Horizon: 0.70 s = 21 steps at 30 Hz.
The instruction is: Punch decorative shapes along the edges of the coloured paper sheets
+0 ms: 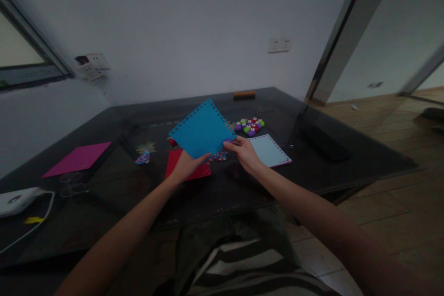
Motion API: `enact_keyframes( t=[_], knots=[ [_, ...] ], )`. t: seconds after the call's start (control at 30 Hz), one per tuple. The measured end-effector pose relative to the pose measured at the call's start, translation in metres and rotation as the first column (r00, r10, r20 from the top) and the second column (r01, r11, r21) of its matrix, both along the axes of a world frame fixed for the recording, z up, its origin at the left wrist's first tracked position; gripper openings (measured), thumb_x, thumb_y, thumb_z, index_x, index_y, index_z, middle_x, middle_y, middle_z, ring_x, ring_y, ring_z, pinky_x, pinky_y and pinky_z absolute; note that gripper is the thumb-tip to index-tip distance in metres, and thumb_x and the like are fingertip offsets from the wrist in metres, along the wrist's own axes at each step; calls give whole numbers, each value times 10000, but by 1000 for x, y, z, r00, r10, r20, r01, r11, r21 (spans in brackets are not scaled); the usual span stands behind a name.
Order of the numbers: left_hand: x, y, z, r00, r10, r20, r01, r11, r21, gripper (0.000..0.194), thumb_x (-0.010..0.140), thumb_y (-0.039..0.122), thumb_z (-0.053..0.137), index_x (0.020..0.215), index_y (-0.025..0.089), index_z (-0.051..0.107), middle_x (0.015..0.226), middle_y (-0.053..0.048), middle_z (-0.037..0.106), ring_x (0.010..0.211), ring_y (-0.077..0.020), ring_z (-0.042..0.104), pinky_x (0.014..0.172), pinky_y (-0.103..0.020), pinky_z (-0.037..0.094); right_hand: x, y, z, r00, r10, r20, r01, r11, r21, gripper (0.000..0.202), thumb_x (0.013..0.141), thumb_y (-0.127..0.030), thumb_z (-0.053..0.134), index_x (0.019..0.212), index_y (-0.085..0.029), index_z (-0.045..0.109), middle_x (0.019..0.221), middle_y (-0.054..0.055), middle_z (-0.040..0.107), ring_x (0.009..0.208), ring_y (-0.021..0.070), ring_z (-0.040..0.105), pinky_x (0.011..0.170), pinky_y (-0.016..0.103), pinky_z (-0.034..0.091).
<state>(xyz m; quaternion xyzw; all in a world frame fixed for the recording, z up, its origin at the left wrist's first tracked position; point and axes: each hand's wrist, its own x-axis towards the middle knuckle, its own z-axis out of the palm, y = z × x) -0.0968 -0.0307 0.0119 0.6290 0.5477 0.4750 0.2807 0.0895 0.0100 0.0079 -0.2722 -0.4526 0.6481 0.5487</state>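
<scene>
A blue sheet of paper (203,130) is held tilted above the table, with rows of small punched shapes along its upper edges. My left hand (187,166) grips its lower edge, thumb on the near face. My right hand (244,150) is closed at the sheet's right corner around a small purple craft punch (227,141), partly hidden by the fingers. Below the sheet lie a red paper (173,159) with punched edges and a pile of coloured paper bits (219,155). Several red, green and purple punches (251,126) stand behind my right hand.
A pale punched sheet (268,150) lies right of my hands, near a long black object (324,143). Leftward are confetti (143,157), a magenta sheet (78,158), glasses (72,187) and a white device (19,201) with a cable. A brown roll (244,95) lies at the back.
</scene>
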Motion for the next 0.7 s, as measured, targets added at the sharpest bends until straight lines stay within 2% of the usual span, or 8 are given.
enact_keyframes(
  t=[0.07, 0.23, 0.7],
  knots=[
    [0, 0, 0, 1000, -6, 17, 6, 1000, -23, 512, 667, 374, 701, 1089, 122, 562, 984, -127, 712, 872, -265, 680, 869, -436, 506, 0, 2, -1, 1000, -8, 3, 8, 1000, -5, 284, 517, -266, 810, 746, -171, 673, 752, 16, 691, 683, 154, 605, 734, 310, 463],
    [0, -1, -1, 997, -49, 55, 54, 993, -102, 385, 711, 408, 655, 953, 118, 584, 780, -100, 730, 684, -239, 690, 754, -393, 547, -1, 4, -2, 1000, 6, 19, -6, 1000, -11, 278, 527, -271, 808, 746, -176, 665, 755, 16, 688, 700, 159, 609, 747, 314, 460],
    [-7, 4, -3, 998, -47, 46, 51, 994, -94, 315, 742, 427, 616, 840, 128, 616, 734, -104, 724, 670, -223, 686, 744, -353, 543, -2, 2, -2, 996, 78, 44, -75, 996, -50, 289, 531, -242, 816, 757, -173, 648, 784, 10, 666, 736, 138, 596, 758, 287, 435]
  ],
)
